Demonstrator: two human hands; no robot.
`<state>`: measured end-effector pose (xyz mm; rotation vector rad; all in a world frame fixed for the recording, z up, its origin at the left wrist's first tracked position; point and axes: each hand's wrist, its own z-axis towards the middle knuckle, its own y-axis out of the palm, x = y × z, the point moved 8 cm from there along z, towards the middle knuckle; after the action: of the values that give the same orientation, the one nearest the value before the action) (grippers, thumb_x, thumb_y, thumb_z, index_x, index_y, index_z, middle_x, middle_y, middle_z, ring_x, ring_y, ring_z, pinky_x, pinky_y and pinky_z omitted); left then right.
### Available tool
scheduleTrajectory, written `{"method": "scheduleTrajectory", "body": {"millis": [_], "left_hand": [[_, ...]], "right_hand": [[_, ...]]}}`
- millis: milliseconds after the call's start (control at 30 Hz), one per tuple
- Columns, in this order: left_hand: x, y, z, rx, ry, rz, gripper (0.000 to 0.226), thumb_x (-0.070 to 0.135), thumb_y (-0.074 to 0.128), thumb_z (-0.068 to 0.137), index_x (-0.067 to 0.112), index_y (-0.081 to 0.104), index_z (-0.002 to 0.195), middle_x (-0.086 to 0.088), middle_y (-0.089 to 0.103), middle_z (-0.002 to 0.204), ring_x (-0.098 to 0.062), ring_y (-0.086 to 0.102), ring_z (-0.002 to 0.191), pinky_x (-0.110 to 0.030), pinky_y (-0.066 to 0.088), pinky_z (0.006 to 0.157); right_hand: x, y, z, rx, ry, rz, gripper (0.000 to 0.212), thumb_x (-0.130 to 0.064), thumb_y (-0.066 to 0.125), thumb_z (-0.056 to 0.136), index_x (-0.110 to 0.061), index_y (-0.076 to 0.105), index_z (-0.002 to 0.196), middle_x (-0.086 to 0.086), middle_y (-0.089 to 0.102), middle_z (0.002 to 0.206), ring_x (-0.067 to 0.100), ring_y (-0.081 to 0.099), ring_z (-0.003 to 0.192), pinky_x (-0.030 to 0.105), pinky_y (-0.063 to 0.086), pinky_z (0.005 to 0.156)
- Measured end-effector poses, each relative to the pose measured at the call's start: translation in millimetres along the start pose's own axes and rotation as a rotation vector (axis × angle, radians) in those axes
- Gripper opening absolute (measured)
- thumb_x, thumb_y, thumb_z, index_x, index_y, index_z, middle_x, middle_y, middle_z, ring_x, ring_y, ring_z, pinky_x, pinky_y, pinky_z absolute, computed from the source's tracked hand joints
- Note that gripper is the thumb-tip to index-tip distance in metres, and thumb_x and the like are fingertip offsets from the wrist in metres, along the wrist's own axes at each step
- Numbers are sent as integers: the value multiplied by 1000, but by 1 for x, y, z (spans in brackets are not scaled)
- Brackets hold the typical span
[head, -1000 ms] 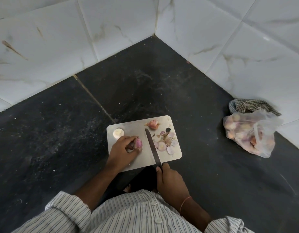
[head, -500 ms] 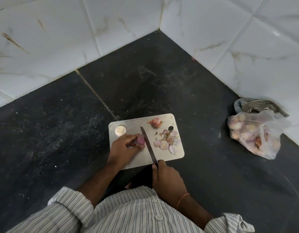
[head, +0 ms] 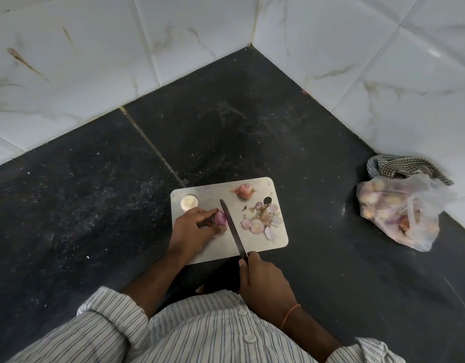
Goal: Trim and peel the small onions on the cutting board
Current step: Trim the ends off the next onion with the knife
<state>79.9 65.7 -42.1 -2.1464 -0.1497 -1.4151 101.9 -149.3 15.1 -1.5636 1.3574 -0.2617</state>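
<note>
A dark stone table [head: 252,132] runs into a corner of white tiled walls [head: 357,48]. Toward its right edge a clear bag [head: 399,213] of onions lies against a checked cloth [head: 404,167]. Near the front edge sits a pale board [head: 257,243]. The left hand [head: 193,233] rests on the board's left part, fingers [head: 204,212] and thumb pinching a purple onion [head: 220,218]. The right hand [head: 265,281], just off the front edge, has fingers curled round a knife [head: 232,229] whose blade lies against the onion's right side. Peels [head: 262,221] crowd the board's right part. An unpeeled onion [head: 244,191] lies at the far edge, a white piece [head: 189,202] in the far-left corner.
</note>
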Motion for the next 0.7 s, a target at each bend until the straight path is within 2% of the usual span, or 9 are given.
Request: {"method": "scheduleTrajectory", "body": {"millis": [167,333,467,567,700], "left_hand": [[-1,1,0,-22,-4,22,59,34,96,79,28,76,134,22,71,111,8,66,102,-4,49,84],[-1,1,1,-31,1,65,61,34,95,79,29,74,136,23,70,113,11,63,103,-4,48,86],[-4,1,-1,-13,-7,37,60,35,96,78,29,75,134,23,71,112,8,64,104,-12,52,92],[-5,2,-2,-3,7,49,60,36,95,79,29,75,135,22,71,112,6,65,105,-9,51,91],[-5,1,-2,5,10,29,61,35,97,77,28,76,134,22,72,113,5,66,106,-15,54,98]], "right_hand": [[-7,-1,11,-31,-19,-13,26,-42,34,113,-22,48,105,-2,66,86,20,66,75,40,53,66],[-23,-2,32,-14,-26,-41,22,-38,34,112,-20,44,104,6,72,94,27,70,82,35,45,64],[-7,7,15,-49,-15,-15,23,-41,33,113,-24,43,102,-5,63,83,18,63,70,37,50,62],[1,16,11,-53,-12,1,23,-41,33,113,-24,43,101,-8,58,78,14,59,66,34,48,60],[-7,26,29,-37,14,6,20,-39,34,113,-23,40,101,-1,64,83,26,67,73,39,49,63]]}}
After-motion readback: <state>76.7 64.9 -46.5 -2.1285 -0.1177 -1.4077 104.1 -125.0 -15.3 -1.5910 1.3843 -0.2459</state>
